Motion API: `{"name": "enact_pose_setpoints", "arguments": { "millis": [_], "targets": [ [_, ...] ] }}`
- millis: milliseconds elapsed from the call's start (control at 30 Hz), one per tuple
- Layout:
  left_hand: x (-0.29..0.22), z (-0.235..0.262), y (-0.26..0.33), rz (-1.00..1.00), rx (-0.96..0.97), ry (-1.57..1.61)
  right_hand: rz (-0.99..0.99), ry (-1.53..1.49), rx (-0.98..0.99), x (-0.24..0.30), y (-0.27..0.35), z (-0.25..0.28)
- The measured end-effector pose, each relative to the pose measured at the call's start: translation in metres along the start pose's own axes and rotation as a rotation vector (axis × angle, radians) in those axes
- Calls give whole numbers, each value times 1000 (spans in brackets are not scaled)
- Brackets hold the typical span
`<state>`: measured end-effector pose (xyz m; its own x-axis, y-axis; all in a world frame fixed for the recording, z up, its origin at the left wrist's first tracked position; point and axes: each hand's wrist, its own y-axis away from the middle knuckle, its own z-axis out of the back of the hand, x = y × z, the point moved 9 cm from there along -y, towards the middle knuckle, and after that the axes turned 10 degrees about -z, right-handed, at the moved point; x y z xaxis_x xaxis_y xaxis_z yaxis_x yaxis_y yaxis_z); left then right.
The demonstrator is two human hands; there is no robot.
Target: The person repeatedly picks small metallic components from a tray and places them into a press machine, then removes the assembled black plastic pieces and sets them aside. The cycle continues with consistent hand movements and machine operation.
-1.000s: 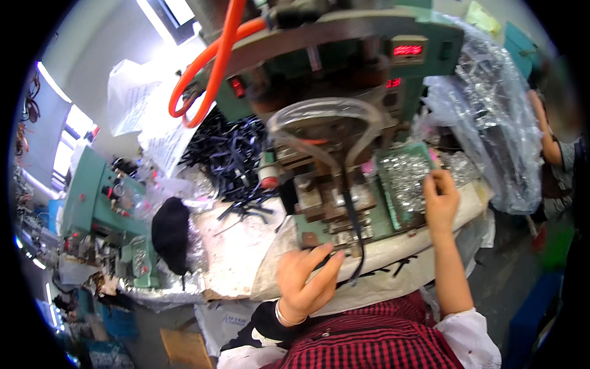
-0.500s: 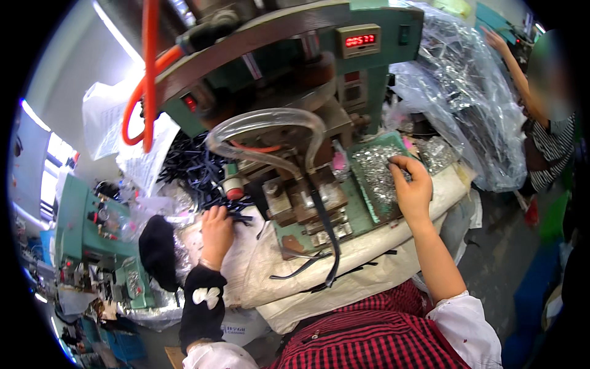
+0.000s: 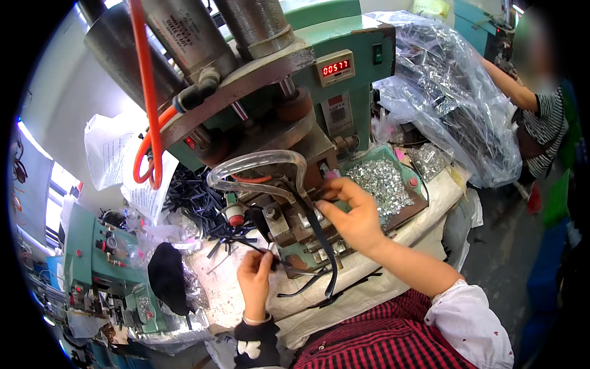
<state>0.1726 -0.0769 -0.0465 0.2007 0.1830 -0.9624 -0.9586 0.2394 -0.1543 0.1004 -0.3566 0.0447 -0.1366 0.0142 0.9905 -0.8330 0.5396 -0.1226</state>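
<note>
My left hand pinches a thin black strip at the front left of the green press machine. My right hand rests over the machine's metal fixture, fingertips closed on something small at the black strap that hangs down over the padded edge. What the fingers hold is too small to tell. A clear plastic guard arches over the fixture.
A tray of small silver metal pieces sits just right of my right hand. A pile of black strips lies at the left. A large clear bag of parts fills the right, with another person beside it. A second green machine stands lower left.
My right hand left the tray of silver pieces and came to the fixture. My left hand went out to the black strip pile and came back with a strip.
</note>
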Motion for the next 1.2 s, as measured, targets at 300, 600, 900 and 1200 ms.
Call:
{"name": "enact_pose_setpoints", "arguments": {
  "millis": [300, 600, 900, 1200],
  "targets": [
    [-202, 6, 4, -952, -138, -5, -68, -360, 100, 5, 8, -23],
    [-212, -69, 30, -1213, 129, -298, 364, 483, 55, 33, 23, 33],
    [-192, -109, 44, -1540, 179, -496, 293, 919, -341, -39, -13, 115],
    [-188, -104, 40, -1490, 161, -474, 332, 709, -365, -32, -19, 114]
  ]
}}
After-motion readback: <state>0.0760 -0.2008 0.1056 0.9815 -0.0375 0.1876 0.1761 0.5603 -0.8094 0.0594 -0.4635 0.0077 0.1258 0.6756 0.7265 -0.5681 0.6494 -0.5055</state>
